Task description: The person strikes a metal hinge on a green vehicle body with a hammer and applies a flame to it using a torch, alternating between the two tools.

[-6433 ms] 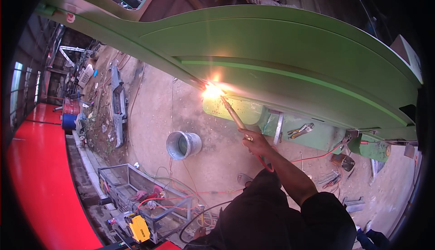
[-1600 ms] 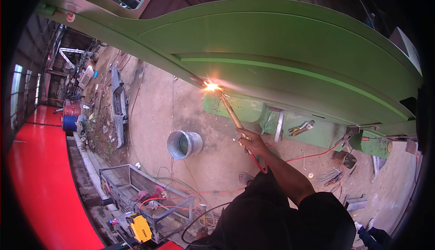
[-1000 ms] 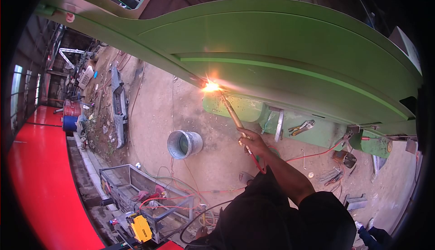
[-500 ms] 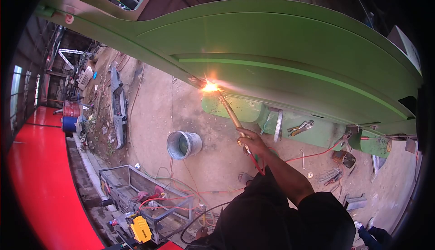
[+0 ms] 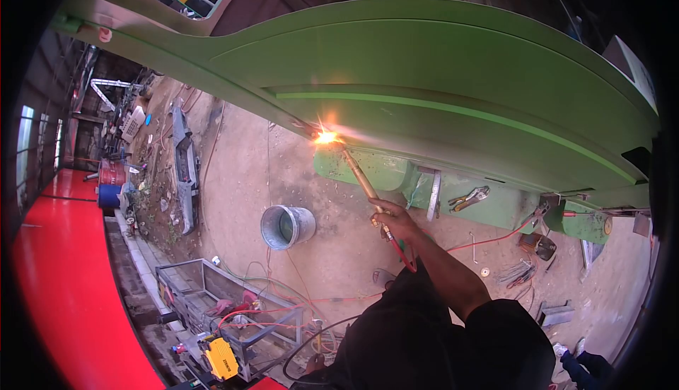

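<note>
My right hand (image 5: 397, 220) is wrapped round the brass handle of a gas torch (image 5: 359, 173), with a red hose (image 5: 403, 252) trailing from its lower end. The torch tip meets the lower edge of a large green vehicle body panel (image 5: 424, 57). A bright orange-white glow (image 5: 327, 137) with sparks hides the exact point of contact. At the bottom of the view, beside my dark clothing, a small part of what looks like my left hand (image 5: 315, 363) shows; its fingers cannot be made out.
A grey bucket (image 5: 288, 227) stands on the concrete floor. Locking pliers (image 5: 469, 198) lie on a green lower part. A metal frame cart (image 5: 226, 298) with hoses is lower left, beside a yellow case (image 5: 221, 358) and a red panel (image 5: 71, 270). A person's legs (image 5: 587, 369) show lower right.
The glowing spot has shifted very slightly left along the panel's edge. My right hand keeps its hold on the torch, almost still.
</note>
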Demonstrator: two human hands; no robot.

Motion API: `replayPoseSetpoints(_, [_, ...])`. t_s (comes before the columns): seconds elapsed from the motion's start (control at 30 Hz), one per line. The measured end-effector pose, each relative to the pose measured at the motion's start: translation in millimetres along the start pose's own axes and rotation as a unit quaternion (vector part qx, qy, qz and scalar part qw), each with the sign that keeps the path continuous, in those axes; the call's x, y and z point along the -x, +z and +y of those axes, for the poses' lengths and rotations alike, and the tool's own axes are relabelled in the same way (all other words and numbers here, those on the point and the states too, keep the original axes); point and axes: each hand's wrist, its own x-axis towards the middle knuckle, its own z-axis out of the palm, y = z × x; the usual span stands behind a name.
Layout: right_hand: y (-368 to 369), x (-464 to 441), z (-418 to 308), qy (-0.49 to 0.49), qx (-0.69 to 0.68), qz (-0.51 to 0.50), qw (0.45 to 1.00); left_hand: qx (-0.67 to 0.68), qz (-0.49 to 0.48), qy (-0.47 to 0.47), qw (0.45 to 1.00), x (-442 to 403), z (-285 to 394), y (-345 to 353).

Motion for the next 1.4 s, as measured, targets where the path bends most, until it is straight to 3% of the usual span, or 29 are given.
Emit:
replayPoseSetpoints(0.4, [1.1, -3.0, 3.5, -0.004, 0.001, -0.008, 1.000, 0.014, 0.039, 0.036, 0.998, 13.6, -20.6, 12.9])
replayPoseSetpoints(0.47, [0.5, -4.0, 5.9, -0.006, -0.003, -0.009, 1.000, 0.026, -0.081, 0.015, 0.996, 3.8, -10.1, -7.1])
replayPoseSetpoints(0.5, [0.6, -4.0, 6.1, -0.008, -0.008, -0.010, 1.000, 0.026, -0.081, 0.015, 0.996, 3.6, -10.6, -3.4])
replayPoseSetpoints(0.57, [0.5, -3.2, 5.0, -0.006, -0.013, -0.011, 1.000, 0.132, -0.125, -0.292, 0.939, 1.8, -10.3, 6.9])
replayPoseSetpoints(0.67, [0.1, -1.4, 2.9, -0.006, -0.026, -0.014, 1.000, 0.125, -0.135, -0.277, 0.943, -0.1, -4.2, 0.3])
replayPoseSetpoints(0.9, [0.7, 3.4, -4.6, 0.010, -0.067, -0.023, 0.997, 0.026, -0.070, -0.049, 0.996, 1.0, 5.1, -8.5])
replayPoseSetpoints(1.13, [2.9, -1.8, 2.1, -0.002, -0.018, -0.011, 1.000, 0.025, -0.068, -0.041, 0.997, -1.3, 12.9, -17.7])
replayPoseSetpoints(1.27, [5.5, -4.1, 6.7, -0.003, 0.003, -0.006, 1.000, 0.068, -0.138, -0.153, 0.976, -7.6, 10.7, -17.0])
replayPoseSetpoints(1.4, [7.1, -3.6, 6.3, -0.007, 0.023, -0.003, 1.000, 0.117, -0.217, -0.352, 0.903, -23.5, 25.4, -30.7])
